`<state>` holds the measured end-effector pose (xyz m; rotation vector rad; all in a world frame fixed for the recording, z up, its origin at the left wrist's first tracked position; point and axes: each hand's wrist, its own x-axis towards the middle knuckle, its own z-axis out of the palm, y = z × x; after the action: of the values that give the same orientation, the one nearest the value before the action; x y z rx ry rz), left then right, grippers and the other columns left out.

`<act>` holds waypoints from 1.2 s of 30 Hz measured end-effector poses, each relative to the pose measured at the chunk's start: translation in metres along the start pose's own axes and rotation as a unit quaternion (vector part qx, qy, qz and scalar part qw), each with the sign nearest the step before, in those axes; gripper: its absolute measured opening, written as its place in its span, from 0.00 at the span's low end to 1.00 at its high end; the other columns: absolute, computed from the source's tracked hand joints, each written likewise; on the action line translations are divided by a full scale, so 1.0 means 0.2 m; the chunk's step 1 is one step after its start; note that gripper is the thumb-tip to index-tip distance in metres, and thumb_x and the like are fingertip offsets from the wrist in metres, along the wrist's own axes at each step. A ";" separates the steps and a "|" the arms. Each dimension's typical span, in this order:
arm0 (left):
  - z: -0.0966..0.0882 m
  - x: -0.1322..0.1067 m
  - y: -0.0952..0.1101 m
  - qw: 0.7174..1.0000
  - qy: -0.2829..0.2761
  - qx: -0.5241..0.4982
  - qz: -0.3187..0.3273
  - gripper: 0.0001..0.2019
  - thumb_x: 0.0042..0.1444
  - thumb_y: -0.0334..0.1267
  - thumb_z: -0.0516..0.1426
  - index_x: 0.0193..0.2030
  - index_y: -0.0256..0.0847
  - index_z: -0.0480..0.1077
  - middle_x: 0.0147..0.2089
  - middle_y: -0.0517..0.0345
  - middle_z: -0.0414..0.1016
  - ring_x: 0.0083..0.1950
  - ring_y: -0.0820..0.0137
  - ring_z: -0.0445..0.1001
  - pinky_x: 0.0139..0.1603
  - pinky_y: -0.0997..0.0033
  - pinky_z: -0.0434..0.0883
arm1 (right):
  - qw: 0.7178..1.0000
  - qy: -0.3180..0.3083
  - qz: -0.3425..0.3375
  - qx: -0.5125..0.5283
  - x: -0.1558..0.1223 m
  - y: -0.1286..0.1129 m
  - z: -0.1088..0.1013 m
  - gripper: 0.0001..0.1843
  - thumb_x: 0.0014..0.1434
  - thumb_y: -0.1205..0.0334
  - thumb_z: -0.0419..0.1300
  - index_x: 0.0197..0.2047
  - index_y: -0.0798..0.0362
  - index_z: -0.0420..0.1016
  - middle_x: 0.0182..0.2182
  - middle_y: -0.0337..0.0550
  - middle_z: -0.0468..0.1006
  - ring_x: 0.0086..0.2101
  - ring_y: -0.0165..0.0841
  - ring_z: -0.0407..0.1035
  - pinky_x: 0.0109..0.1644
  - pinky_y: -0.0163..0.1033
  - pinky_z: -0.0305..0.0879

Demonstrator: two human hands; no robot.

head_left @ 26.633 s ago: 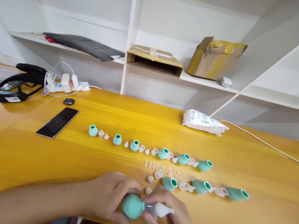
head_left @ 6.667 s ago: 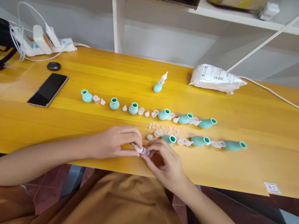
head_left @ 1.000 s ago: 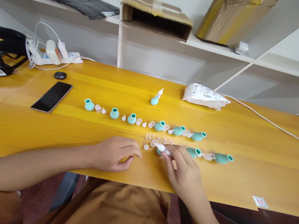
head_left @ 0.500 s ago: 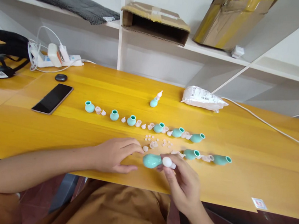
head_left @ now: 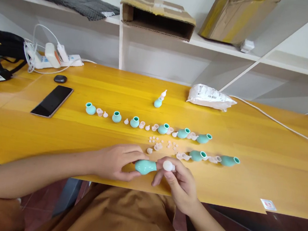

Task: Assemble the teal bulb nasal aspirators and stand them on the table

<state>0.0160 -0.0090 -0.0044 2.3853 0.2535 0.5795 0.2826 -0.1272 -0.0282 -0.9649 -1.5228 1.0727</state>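
My left hand (head_left: 118,162) is closed round the rounded end of a glossy teal squeeze bulb (head_left: 145,166), which lies sideways with its neck to the right. Between the thumb and fingers of my right hand (head_left: 183,183) is a small white piece with a round end (head_left: 167,165). It sits beside the bulb's neck, and a slim gap seems to separate the two. Just beyond my hands lie a small rounded pale piece (head_left: 149,150), clear cups (head_left: 157,146) and several tiny pale discs (head_left: 169,144).
Teal bulbs (head_left: 134,121) and pale nozzle parts stand in two rows across the table (head_left: 112,89). Behind them is one bulb with a pale tip (head_left: 158,103). A phone (head_left: 52,101) lies left; a white plastic package (head_left: 210,97) rests at the back right.
My left hand has taken hold of the teal bulb, which has moved left and come away from the white piece. My right hand keeps that piece and has shifted slightly left.
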 end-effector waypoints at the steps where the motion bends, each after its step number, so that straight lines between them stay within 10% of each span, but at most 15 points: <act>1: 0.00 0.00 -0.01 1.000 0.005 -0.004 -0.001 0.22 0.72 0.41 0.62 0.70 0.40 0.71 0.61 0.44 0.81 0.59 0.59 0.81 0.63 0.61 0.79 | 1.000 -0.009 0.003 0.000 0.00 0.00 0.00 0.10 0.83 0.56 0.56 0.63 0.43 0.73 0.35 0.38 0.87 0.31 0.35 0.85 0.41 0.40 0.80; 11: 0.01 0.01 -0.01 0.999 0.023 -0.025 0.008 0.22 0.66 0.35 0.62 0.67 0.41 0.72 0.54 0.48 0.79 0.52 0.63 0.79 0.55 0.65 0.79 | 0.998 -0.053 0.015 -0.039 -0.03 0.01 -0.02 0.11 0.85 0.56 0.50 0.64 0.42 0.69 0.36 0.38 0.86 0.34 0.36 0.84 0.47 0.44 0.77; 23: 0.00 0.01 0.01 0.999 0.038 0.004 -0.007 0.23 0.60 0.30 0.59 0.63 0.42 0.70 0.54 0.48 0.79 0.52 0.62 0.80 0.55 0.64 0.80 | 0.985 0.146 -0.036 -0.079 0.08 -0.01 -0.02 0.13 0.81 0.51 0.58 0.53 0.46 0.82 0.45 0.47 0.76 0.38 0.37 0.75 0.38 0.43 0.76; 36: 0.01 0.02 -0.01 0.999 0.017 0.029 -0.021 0.21 0.64 0.34 0.61 0.64 0.42 0.70 0.57 0.47 0.81 0.53 0.61 0.82 0.54 0.65 0.80 | 0.992 0.087 -0.060 -0.062 0.08 -0.02 0.02 0.11 0.74 0.63 0.67 0.58 0.43 0.79 0.44 0.44 0.80 0.43 0.38 0.77 0.46 0.43 0.78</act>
<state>0.0194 -0.0078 -0.0051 2.4218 0.3397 0.6010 0.2753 -0.1140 -0.0195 -1.0108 -1.4961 0.7960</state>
